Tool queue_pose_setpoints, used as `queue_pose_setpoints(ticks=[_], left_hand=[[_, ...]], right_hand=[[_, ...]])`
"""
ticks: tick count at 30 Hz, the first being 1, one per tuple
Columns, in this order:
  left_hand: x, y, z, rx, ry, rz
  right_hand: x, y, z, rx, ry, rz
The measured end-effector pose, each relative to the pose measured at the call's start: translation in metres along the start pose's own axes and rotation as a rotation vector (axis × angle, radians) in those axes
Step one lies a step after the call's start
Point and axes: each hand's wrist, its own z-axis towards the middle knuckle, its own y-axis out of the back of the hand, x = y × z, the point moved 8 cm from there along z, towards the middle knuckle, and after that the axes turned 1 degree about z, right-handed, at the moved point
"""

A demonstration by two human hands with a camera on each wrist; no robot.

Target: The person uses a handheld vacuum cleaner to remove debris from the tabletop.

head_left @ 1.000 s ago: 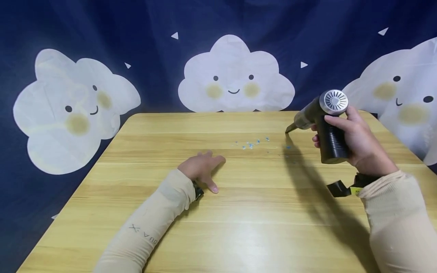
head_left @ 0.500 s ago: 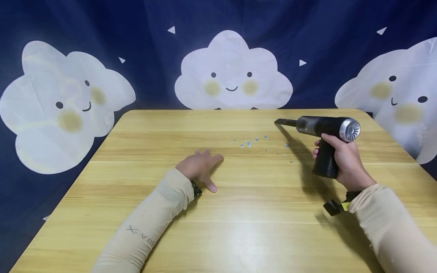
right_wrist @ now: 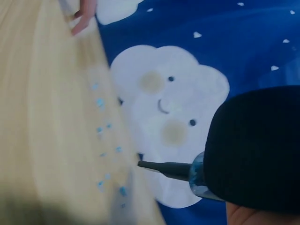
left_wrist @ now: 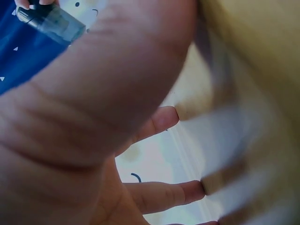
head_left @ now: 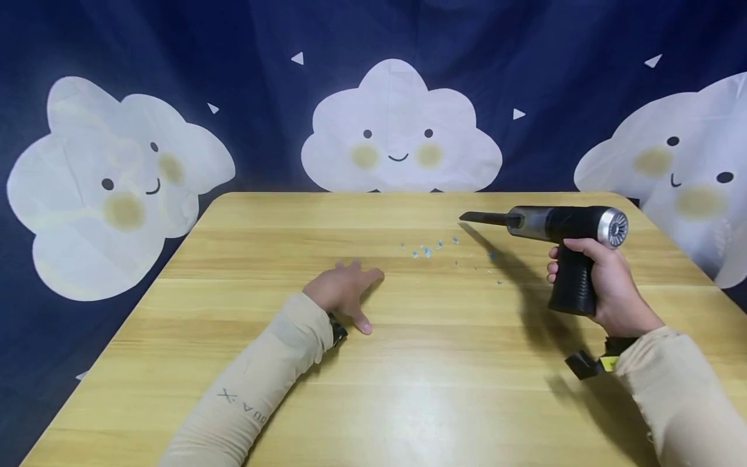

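Nearest to me at the bottom of the head view are two pale sleeves: the left sleeve (head_left: 257,383) carries dark lettering, and the right sleeve (head_left: 683,383) ends in a black wrist strap. Beyond its cuff, I see the left hand (head_left: 345,290) splayed, holding nothing. My left wrist view shows its fingertips meeting their reflections on the wood-grain surface (head_left: 408,389), so I take it as a brace while the other arm works.

On my other side the right hand (head_left: 609,279) grips the pistol-shaped device (head_left: 560,224) by its ridged handle, thumb near the top. I judge that hold leaves the barrel roughly level and its mouth free to be aimed across the surface. The device is above the right part of the surface: black body, silver slotted cap at the rear, smoky clear section ahead, then a slim flat nozzle (head_left: 487,218) pointing left. The tip seems raised, though I cannot tell by how much.

Loose blue bits (head_left: 428,251) lie scattered in front of the tip and below it, between the hands, with a few trailing off toward the device's shadow. Farthest back, past the rounded far corners, hangs a navy backdrop (head_left: 262,97) printed with smiling clouds (head_left: 401,130) and small white triangles.
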Motion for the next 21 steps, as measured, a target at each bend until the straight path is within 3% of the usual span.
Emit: queue_pose_setpoints(ticks=[6, 12, 21], left_hand=[[-0.001, 0.000, 0.000, -0.001, -0.003, 0.014], [0.000, 0.002, -0.001, -0.015, -0.007, 0.027], [-0.002, 0.002, -0.002, -0.034, -0.018, 0.010]], right_hand=[[0.005, -0.008, -0.006, 0.093, -0.082, 0.010], [-0.005, -0.020, -0.009, 0.161, -0.164, -0.032], [-0.009, -0.041, -0.009, 0.206, -0.180, -0.133]])
